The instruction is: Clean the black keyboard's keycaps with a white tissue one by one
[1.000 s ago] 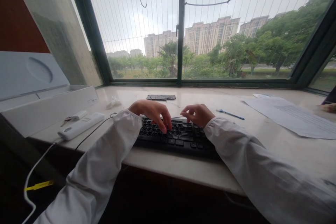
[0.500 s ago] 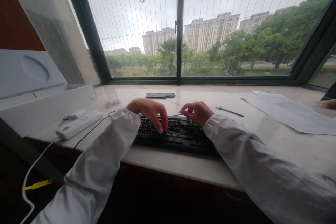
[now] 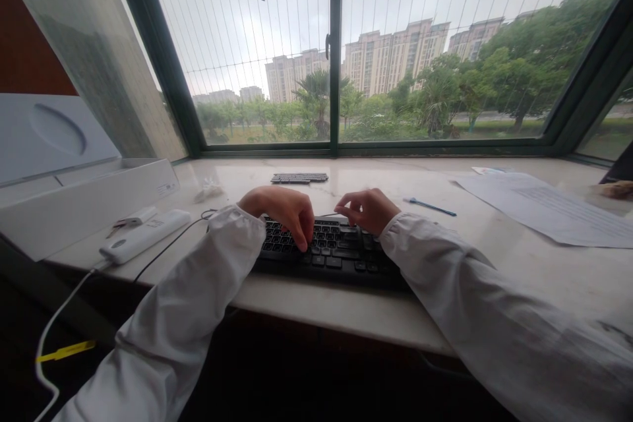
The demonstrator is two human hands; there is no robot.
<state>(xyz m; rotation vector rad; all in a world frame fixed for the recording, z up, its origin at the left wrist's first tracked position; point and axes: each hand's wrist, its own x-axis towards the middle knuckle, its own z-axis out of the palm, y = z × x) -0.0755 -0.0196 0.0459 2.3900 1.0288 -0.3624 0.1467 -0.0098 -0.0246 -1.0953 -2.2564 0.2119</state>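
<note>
Near the middle of the front edge of the tabletop (image 3: 366,320), a black keyboard (image 3: 333,262) lies lengthwise, with sockets showing on part of it. The left hand (image 3: 283,206) bends over it from above, fingers drawn together and pointing down, the tips at the keys; whether they are clamped on a key cannot be told. Above the keyboard's back edge, the right hand (image 3: 368,211) is curled, thumb and forefinger close together at the tips; whether anything is pinched there cannot be told. A thin line runs beside those tips. Toward the back edge of the tabletop sits a small block of keys (image 3: 299,178) in rows. Right of the right hand lies a blue stick (image 3: 432,206), and toward the right edge a printed sheet of paper (image 3: 539,208). At the left edge stands a white box (image 3: 106,201), with a white power strip (image 3: 143,236) just in front and a black cord (image 3: 165,254) beside it.
</note>
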